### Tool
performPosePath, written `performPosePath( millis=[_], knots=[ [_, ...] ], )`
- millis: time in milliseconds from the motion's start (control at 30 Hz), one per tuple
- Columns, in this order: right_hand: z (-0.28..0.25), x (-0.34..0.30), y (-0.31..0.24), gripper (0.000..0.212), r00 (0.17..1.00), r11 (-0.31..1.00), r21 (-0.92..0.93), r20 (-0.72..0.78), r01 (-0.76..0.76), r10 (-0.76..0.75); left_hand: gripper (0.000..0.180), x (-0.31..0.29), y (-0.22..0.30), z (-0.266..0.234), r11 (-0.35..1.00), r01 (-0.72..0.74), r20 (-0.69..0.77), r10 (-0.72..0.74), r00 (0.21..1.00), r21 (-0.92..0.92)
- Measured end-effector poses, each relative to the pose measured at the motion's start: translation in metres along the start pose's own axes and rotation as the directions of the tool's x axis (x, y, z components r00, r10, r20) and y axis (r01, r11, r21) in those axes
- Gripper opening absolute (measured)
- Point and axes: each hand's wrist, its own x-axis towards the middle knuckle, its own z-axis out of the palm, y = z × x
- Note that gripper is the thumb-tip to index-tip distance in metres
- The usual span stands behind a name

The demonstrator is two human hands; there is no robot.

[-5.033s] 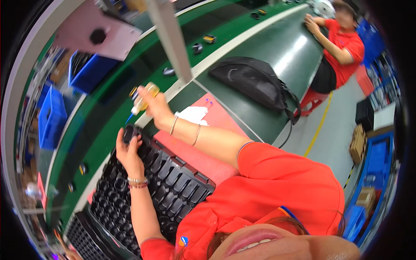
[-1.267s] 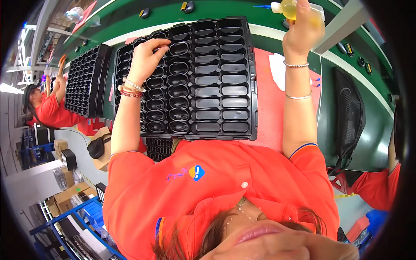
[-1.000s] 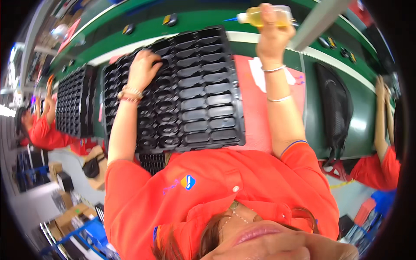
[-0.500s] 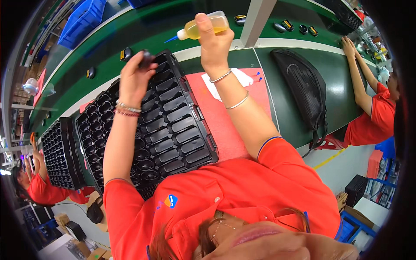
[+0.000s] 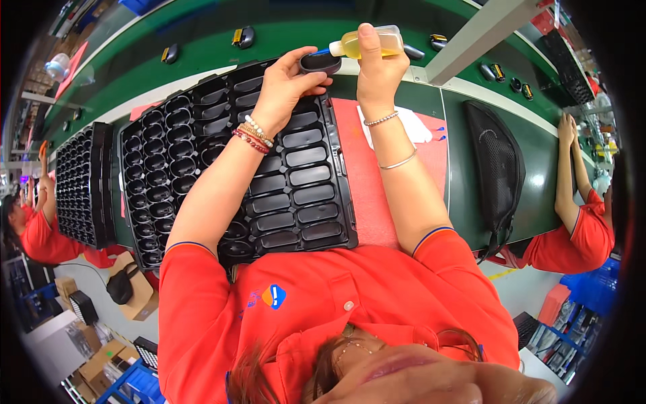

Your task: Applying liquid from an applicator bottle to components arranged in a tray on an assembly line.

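Observation:
My left hand (image 5: 286,87) pinches a small black oval shell (image 5: 319,62) by its edge, its hollow side facing up. A clear squeeze bottle (image 5: 390,39) of yellow liquid lies tilted in my right hand (image 5: 381,73), thumb on top. Its thin blue nozzle (image 5: 321,52) points left and meets the rim or inside of the shell; I cannot tell whether it touches. Beneath my left forearm spreads a black moulded tray (image 5: 344,178) with rows of oval pockets, many with dark oval parts in them on the left side.
A pink mat (image 5: 377,215) with white paper (image 5: 410,128) and blue tips lies right of the tray. Further right are a black mesh case (image 5: 494,161) and a metal post (image 5: 478,44). Black-and-yellow devices (image 5: 243,37) sit on the green belt. Co-workers are on both sides.
My left hand has moved right with the shell and brought it under the bottle's nozzle. The whole view has shifted, and the bottle appears further right.

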Motion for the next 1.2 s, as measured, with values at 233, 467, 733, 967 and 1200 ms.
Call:
performPosePath(
  millis=[233,467,733,967,1200],
  knots=[
    [0.001,-0.005,0.006,0.031,0.982,0.954,-0.235,0.077,0.184,-0.171,0.043,0.0,-0.004,-0.003,1.0,-0.012,0.0,0.012,1.0,-0.018],
    [0.003,-0.007,0.011,0.032,0.974,0.937,-0.268,0.1,0.223,-0.203,0.042,0.0,-0.004,-0.003,1.0,-0.024,0.001,0.024,1.0,-0.014],
    [0.0,-0.005,0.009,0.032,0.968,0.922,-0.297,0.104,0.25,-0.229,0.043,0.0,-0.004,-0.002,1.0,-0.03,0.007,0.03,1.0,-0.005],
    [-0.015,0.01,0.004,0.032,0.969,0.918,-0.314,0.041,0.244,-0.244,0.044,0.0,-0.005,-0.003,0.999,-0.041,0.0,0.041,0.999,0.001],
    [-0.014,0.01,0.001,0.034,0.965,0.907,-0.332,0.042,0.258,-0.259,0.045,0.001,-0.006,-0.003,0.999,-0.045,-0.004,0.045,0.999,0.025]
  ],
)
